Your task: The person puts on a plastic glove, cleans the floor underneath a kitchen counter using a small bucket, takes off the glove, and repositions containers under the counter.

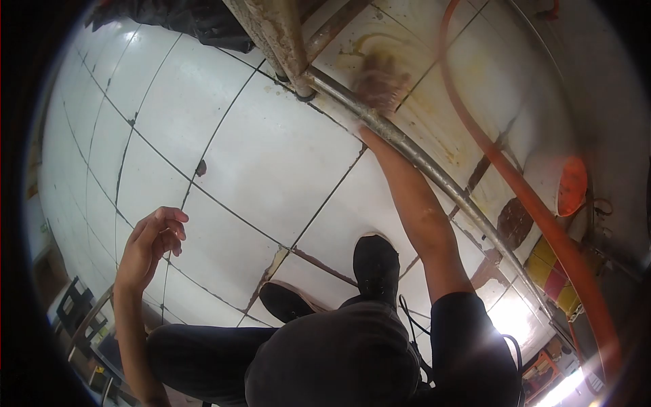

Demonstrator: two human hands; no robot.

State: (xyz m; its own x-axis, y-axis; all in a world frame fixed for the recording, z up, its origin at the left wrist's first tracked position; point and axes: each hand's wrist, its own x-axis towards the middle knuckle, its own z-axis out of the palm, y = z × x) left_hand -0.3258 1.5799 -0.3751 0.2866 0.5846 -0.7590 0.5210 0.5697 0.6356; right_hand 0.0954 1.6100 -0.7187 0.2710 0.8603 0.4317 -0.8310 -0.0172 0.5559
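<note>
Fingers of the right hand (384, 84), too blurred for any grip to be told, are bordered by the yellowish smear (434, 130) beyond the slanting metal rail (420, 155), while the left hand (147, 243), half curled and empty, is held well apart.

A worn, tiled work area, likely a workshop or utility room; which one cannot be told.
The white tiled floor (251, 142) has dark, broken joints, chipped brown patches (515, 222) and yellowish smears (444, 142); a scuffed metal frame (437, 168) stands on it, with a thick orange hose (498, 159) running alongside.
</note>
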